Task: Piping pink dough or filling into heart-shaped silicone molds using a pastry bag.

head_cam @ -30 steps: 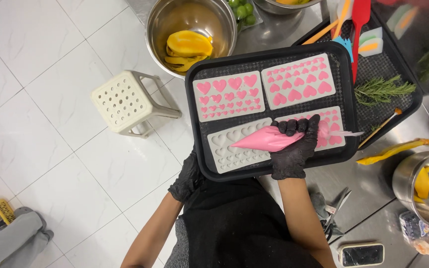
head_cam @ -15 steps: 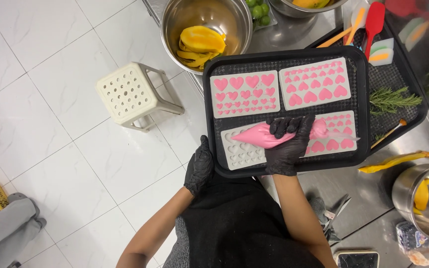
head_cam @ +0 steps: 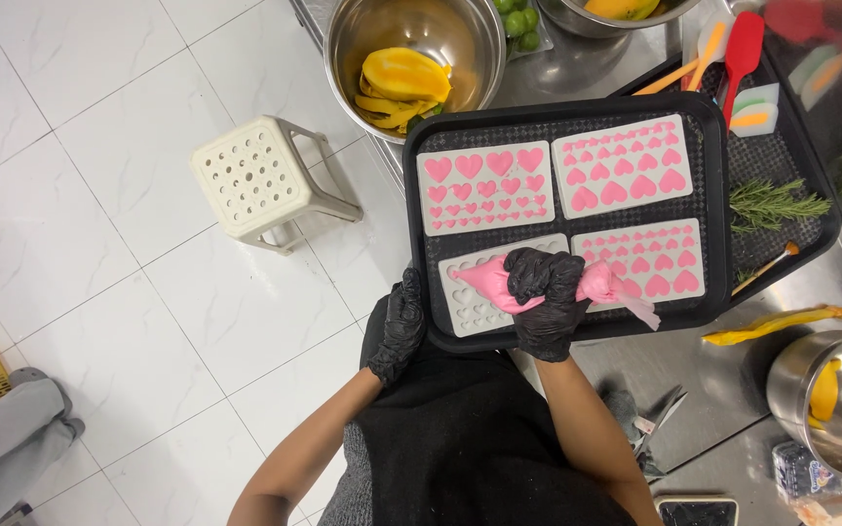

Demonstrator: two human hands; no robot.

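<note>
While the black rectangular plastic tray [head_cam: 713, 195] sits in much the same part of the view as a second earlier, the pink piping bag [head_cam: 494, 281] has stayed over the lower-left mould, so filling there appears unfinished. On that tray lie 4 white silicone heart moulds [head_cam: 484, 187]: 3 filled pink, 1 mostly empty. Beyond the tray's far edge stand 2 steel bowls [head_cam: 460, 29]; a third is right of it. Left of the tray stands 1 cream perforated plastic stool [head_cam: 255, 175]. The black-gloved right hand [head_cam: 546, 297] has its fingers clamped around the bag; the gloved left hand [head_cam: 401, 326] grips the tray's near-left rim.
</note>
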